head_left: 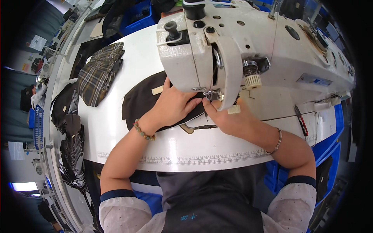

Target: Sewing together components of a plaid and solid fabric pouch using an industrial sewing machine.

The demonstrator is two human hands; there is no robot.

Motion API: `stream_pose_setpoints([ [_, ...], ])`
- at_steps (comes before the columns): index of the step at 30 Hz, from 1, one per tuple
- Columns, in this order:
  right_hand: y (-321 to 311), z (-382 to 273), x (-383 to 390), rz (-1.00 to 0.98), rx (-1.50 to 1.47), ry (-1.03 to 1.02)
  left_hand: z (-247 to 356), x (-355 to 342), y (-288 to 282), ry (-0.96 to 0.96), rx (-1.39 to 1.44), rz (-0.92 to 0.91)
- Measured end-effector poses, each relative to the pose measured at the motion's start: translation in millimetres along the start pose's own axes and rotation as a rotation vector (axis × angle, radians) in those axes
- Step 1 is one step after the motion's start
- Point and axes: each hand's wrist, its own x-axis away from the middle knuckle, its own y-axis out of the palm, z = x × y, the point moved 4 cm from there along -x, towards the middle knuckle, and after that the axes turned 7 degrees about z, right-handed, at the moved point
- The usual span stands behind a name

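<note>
My left hand [173, 103] lies open on a dark oval fabric piece [136, 105], which carries a pale label [157, 90]. It is left of the presser foot [211, 95] of a white sewing machine [178, 66]. My right hand [231, 120] is at the fabric's right part, its thumb close by the foot; its other fingers are largely hidden behind the machine, so their grip is unclear. The fabric's far end disappears under the machine head.
Plaid fabric [97, 77] lies on the white table [175, 159]; crumpled dark pieces [72, 151] sit left of it. A red-and-black cutter [301, 120] rests at right. Blue bins [136, 21] stand behind and below. Another person [37, 93] is at far left.
</note>
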Motion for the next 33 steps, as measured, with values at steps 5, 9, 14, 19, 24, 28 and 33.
stream_pose_setpoints([
  [5,-3.5,-4.7,2.3,0.038,0.049,-0.064,-1.1,-1.8,-4.4,0.121,-0.025,0.055],
  [9,-9.5,-10.7,2.9,-0.001,0.027,-0.033,-1.8,-0.3,-5.7,0.115,0.001,0.151],
  [14,-19.6,-13.6,7.9,0.024,-0.058,-0.005,10.2,19.9,-2.4,0.112,-0.098,0.279],
  [19,-21.9,-13.1,7.3,0.069,-0.046,-0.027,27.1,30.3,-6.2,0.343,-0.112,0.319],
  [24,-16.2,-10.9,8.7,0.028,-0.011,0.004,11.2,20.4,-7.6,0.269,-0.05,0.282],
  [28,-15.0,-9.7,8.1,0.04,-0.037,0.016,9.3,18.8,-8.4,0.247,-0.083,0.285],
  [33,-13.5,-7.8,8.6,0.049,-0.071,-0.003,16.8,19.9,-10.6,0.255,-0.119,0.282],
])
